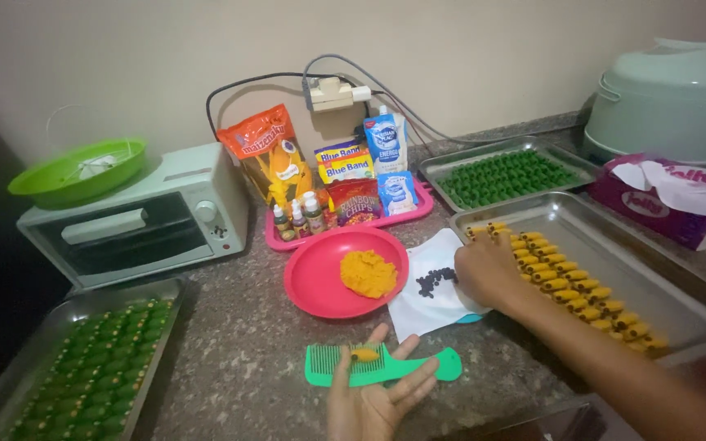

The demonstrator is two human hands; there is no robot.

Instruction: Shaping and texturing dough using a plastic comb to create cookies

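**Dough piece on a comb, soft and easily marked**

Dough, a small orange roll (pixel 364 355), lies on the teeth of a green comb (pixel 386 367) that rests across the left hand (pixel 373 400), whose open palm carries the comb with nothing pinched. The roll looks light, soft and slightly sticky, likely to dent; it is best taken lightly by its sides. At two o'clock from it, the right hand (pixel 488 269) reaches onto a white sheet (pixel 435 302) near dark small beads (pixel 435 282); I cannot tell whether its grip is closed. At twelve o'clock sits a pink plate (pixel 320 278) holding an orange dough lump (pixel 368 273). A steel tray (pixel 606 245) with finished orange rolls (pixel 569 286) lies at three o'clock, crowding the worktop (pixel 247 343). A tray of green pieces (pixel 91 367) stands at nine o'clock.
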